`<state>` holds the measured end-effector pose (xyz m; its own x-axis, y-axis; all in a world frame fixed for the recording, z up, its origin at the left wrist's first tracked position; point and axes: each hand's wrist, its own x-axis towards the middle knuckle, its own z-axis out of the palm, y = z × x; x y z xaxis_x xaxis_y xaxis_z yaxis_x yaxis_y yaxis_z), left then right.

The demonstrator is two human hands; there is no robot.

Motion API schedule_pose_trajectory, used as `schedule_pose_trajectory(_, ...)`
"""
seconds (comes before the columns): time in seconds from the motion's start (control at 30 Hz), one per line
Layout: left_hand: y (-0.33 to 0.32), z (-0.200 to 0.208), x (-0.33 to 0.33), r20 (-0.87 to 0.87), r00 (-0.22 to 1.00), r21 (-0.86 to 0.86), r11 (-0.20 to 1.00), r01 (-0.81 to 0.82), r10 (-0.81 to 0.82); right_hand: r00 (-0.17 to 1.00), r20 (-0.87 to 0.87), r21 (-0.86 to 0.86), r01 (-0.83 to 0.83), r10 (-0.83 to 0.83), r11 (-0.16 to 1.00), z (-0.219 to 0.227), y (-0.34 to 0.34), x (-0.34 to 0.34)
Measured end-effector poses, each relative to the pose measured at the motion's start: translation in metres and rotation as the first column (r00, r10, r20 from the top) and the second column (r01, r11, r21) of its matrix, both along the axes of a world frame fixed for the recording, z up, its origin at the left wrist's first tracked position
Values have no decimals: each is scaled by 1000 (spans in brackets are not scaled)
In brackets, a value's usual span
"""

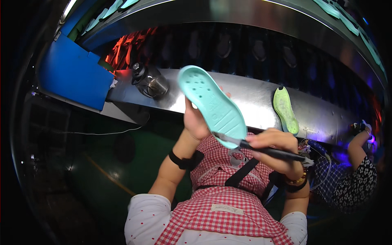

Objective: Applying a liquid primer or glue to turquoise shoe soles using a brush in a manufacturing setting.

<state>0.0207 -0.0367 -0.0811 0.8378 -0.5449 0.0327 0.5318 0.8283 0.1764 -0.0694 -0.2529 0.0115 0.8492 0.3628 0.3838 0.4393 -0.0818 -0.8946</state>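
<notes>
A mint-green shoe sole (218, 107) with small round holes near its far end is held up in front of me, tilted. My left hand (196, 120) grips it from behind along its left side; part of the fingers is hidden by the sole. In my right hand (279, 148) is a brush with a black handle (281, 154). Its grey head (224, 137) lies against the sole's near end. To the right, a yellow-green sole (284, 107) rests on the metal ledge.
Past the metal ledge (253, 98) runs a dark line carrying several shoe-shaped pieces. A dark clear bottle (153, 83) stands on the ledge at left, beside a blue panel (71, 69). Another person's arm (358, 146) reaches in at far right. Several mint soles lie along the upper rim.
</notes>
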Motion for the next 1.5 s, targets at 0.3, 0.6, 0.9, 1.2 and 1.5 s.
schedule_pose_trajectory(0.3,-20,0,-22,5,993,161,980,119,-121,942,-305,-34,138,-142,990,-26,2,21)
schedule_pose_trajectory(0.6,-24,13,-19,31,981,362,913,-189,191,880,466,-221,213,-89,952,-29,34,19)
schedule_pose_trajectory(0.9,-19,26,-16,109,972,326,916,-234,210,996,83,-63,28,-23,998,5,4,6)
schedule_pose_trajectory(1.2,-20,50,-21,168,967,195,956,-221,190,976,49,-24,-211,212,977,9,9,8)
schedule_pose_trajectory(1.5,-8,55,-11,304,933,196,946,-259,193,953,-44,-27,-301,300,953,5,-11,12)
